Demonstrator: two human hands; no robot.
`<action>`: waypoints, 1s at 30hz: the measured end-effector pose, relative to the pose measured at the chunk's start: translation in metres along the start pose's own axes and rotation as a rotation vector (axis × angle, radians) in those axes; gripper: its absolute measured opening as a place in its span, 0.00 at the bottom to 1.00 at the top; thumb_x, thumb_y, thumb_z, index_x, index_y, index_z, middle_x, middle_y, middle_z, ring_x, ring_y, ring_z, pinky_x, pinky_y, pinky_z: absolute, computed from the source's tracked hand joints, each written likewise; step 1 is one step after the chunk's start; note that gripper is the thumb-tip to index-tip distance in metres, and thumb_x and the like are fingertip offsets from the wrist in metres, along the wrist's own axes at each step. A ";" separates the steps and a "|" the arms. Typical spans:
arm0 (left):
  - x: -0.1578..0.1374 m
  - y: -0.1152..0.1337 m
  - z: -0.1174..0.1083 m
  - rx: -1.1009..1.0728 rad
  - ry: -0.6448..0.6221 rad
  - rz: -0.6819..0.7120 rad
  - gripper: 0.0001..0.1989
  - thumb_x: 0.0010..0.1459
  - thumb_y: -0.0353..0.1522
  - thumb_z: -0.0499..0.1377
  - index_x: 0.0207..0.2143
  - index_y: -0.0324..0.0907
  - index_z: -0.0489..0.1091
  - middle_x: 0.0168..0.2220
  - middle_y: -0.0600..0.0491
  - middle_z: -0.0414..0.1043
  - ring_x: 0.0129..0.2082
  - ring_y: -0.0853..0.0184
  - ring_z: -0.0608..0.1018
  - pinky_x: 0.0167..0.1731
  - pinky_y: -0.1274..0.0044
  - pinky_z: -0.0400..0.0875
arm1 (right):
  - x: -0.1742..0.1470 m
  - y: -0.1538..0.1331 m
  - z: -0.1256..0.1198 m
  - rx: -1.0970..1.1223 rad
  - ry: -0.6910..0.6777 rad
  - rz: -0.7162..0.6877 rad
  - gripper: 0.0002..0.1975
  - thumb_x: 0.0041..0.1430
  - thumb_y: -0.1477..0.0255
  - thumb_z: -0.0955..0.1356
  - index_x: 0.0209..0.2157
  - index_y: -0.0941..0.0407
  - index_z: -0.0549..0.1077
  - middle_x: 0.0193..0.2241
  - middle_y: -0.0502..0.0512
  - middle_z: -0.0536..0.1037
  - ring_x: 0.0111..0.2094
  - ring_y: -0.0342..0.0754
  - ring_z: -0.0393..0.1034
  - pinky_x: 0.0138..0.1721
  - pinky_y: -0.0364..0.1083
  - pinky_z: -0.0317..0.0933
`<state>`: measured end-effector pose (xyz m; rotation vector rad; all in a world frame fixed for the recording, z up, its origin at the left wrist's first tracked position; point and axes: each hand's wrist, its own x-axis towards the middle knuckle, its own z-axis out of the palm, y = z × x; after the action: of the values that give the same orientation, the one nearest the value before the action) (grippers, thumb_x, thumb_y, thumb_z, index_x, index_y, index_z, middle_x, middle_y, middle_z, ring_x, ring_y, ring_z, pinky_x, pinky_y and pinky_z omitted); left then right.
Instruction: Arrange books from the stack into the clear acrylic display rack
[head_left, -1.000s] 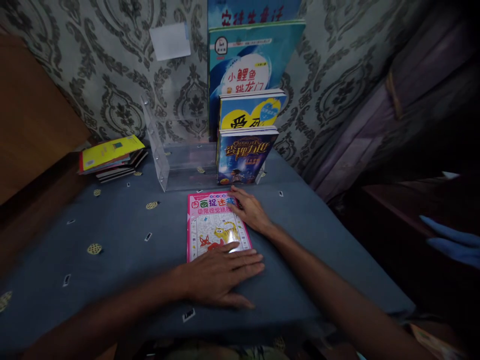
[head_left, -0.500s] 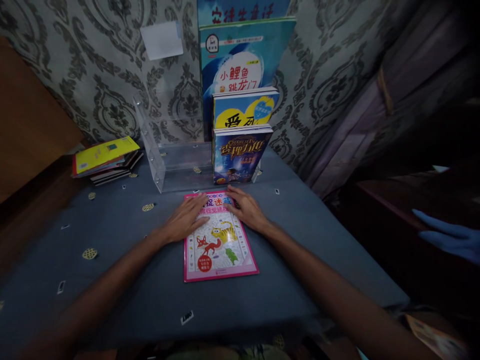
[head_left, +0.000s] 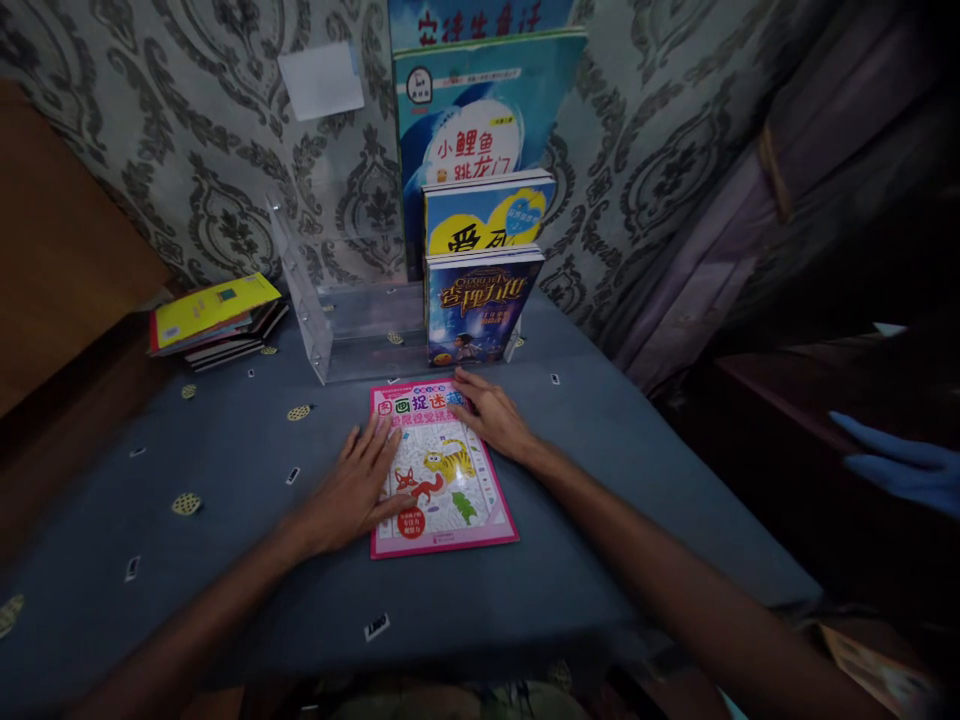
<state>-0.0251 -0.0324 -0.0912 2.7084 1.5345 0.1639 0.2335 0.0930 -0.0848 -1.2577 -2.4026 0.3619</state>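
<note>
A pink-bordered picture book (head_left: 450,505) with a fox and a yellow striped cat on its cover lies flat on the table. My left hand (head_left: 354,492) rests on the book's left side with fingers spread, the thumb over the fox. At the book's upper right corner lies my right hand (head_left: 496,418), its fingers stretched out over the edge. Just behind the book stands a clear acrylic rack (head_left: 375,358). Its right part holds upright books in tiers, with a dark blue book (head_left: 480,315) in front and a blue-and-yellow book (head_left: 487,215) behind it.
A stack of books (head_left: 217,305), yellow on top, lies at the table's left rear. Tall teal books (head_left: 487,110) stand at the back of the rack against patterned wallpaper. At the right edge, a blue glove-like shape (head_left: 907,465) shows over a dark area.
My left hand has slid down from the top of the book to its left middle, uncovering the title. My right hand has stayed at the upper right corner.
</note>
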 end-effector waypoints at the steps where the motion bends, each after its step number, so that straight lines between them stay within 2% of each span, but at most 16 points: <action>1: -0.003 0.002 -0.001 0.000 0.000 -0.003 0.42 0.69 0.55 0.41 0.73 0.40 0.32 0.74 0.39 0.37 0.74 0.53 0.40 0.69 0.56 0.44 | -0.001 -0.004 0.000 -0.039 0.002 -0.013 0.20 0.67 0.71 0.64 0.58 0.61 0.72 0.65 0.67 0.66 0.64 0.57 0.64 0.64 0.57 0.58; 3: -0.006 0.004 -0.001 0.000 -0.004 -0.008 0.42 0.69 0.54 0.41 0.73 0.40 0.32 0.73 0.39 0.37 0.74 0.53 0.41 0.69 0.57 0.44 | -0.003 -0.016 0.003 -0.114 -0.001 -0.086 0.18 0.69 0.72 0.62 0.56 0.60 0.73 0.62 0.66 0.70 0.63 0.56 0.66 0.65 0.60 0.55; 5: -0.006 0.004 0.000 0.001 -0.008 -0.013 0.41 0.69 0.54 0.41 0.73 0.40 0.34 0.73 0.39 0.37 0.74 0.53 0.41 0.69 0.57 0.44 | -0.006 -0.031 0.007 -0.145 -0.032 -0.219 0.18 0.70 0.73 0.60 0.55 0.58 0.74 0.60 0.65 0.73 0.63 0.54 0.66 0.67 0.60 0.52; 7: -0.005 0.004 0.001 -0.002 -0.004 -0.021 0.42 0.69 0.55 0.42 0.73 0.40 0.36 0.73 0.38 0.38 0.73 0.52 0.41 0.69 0.56 0.44 | -0.008 -0.045 0.013 -0.114 -0.078 -0.348 0.19 0.71 0.72 0.60 0.57 0.58 0.72 0.61 0.64 0.72 0.64 0.53 0.63 0.68 0.60 0.51; 9: -0.004 0.004 0.003 -0.010 0.008 -0.025 0.42 0.68 0.56 0.42 0.73 0.40 0.37 0.73 0.38 0.39 0.73 0.52 0.41 0.69 0.56 0.44 | -0.010 -0.051 0.017 -0.060 -0.106 -0.403 0.21 0.71 0.70 0.60 0.61 0.58 0.69 0.64 0.64 0.69 0.67 0.53 0.59 0.68 0.60 0.50; 11: -0.004 0.004 0.002 -0.022 0.019 -0.026 0.41 0.69 0.56 0.41 0.73 0.41 0.37 0.73 0.39 0.39 0.74 0.52 0.41 0.69 0.55 0.45 | -0.011 -0.050 0.018 -0.037 -0.100 -0.362 0.23 0.70 0.67 0.61 0.63 0.57 0.66 0.65 0.64 0.66 0.68 0.54 0.56 0.68 0.60 0.50; 14: -0.003 0.006 -0.001 -0.039 0.012 -0.034 0.41 0.68 0.56 0.42 0.73 0.40 0.40 0.73 0.39 0.39 0.73 0.52 0.42 0.69 0.56 0.46 | -0.012 -0.038 0.018 -0.074 -0.064 -0.212 0.27 0.71 0.61 0.60 0.65 0.60 0.64 0.66 0.68 0.64 0.69 0.58 0.53 0.68 0.63 0.50; 18: -0.003 0.007 -0.004 -0.052 -0.020 -0.059 0.42 0.67 0.57 0.41 0.72 0.37 0.45 0.73 0.37 0.39 0.73 0.51 0.42 0.69 0.56 0.46 | -0.021 -0.027 0.023 -0.107 0.001 -0.098 0.30 0.71 0.59 0.58 0.66 0.63 0.61 0.67 0.71 0.62 0.70 0.62 0.49 0.67 0.65 0.50; 24: -0.002 0.008 -0.005 -0.053 -0.028 -0.061 0.42 0.68 0.57 0.39 0.72 0.37 0.45 0.73 0.37 0.40 0.73 0.51 0.43 0.68 0.54 0.47 | -0.060 -0.041 0.031 -0.134 0.015 -0.096 0.35 0.70 0.54 0.58 0.68 0.64 0.58 0.69 0.72 0.57 0.72 0.63 0.41 0.69 0.65 0.46; 30: -0.002 0.009 -0.006 -0.037 -0.029 -0.070 0.43 0.67 0.58 0.39 0.71 0.37 0.47 0.73 0.37 0.40 0.73 0.50 0.45 0.68 0.54 0.47 | -0.102 -0.061 0.026 -0.167 -0.057 -0.197 0.36 0.71 0.55 0.59 0.69 0.65 0.55 0.69 0.72 0.56 0.72 0.61 0.43 0.69 0.64 0.45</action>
<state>-0.0189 -0.0395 -0.0847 2.6131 1.5990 0.1497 0.2301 -0.0265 -0.1070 -1.0765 -2.6239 0.1427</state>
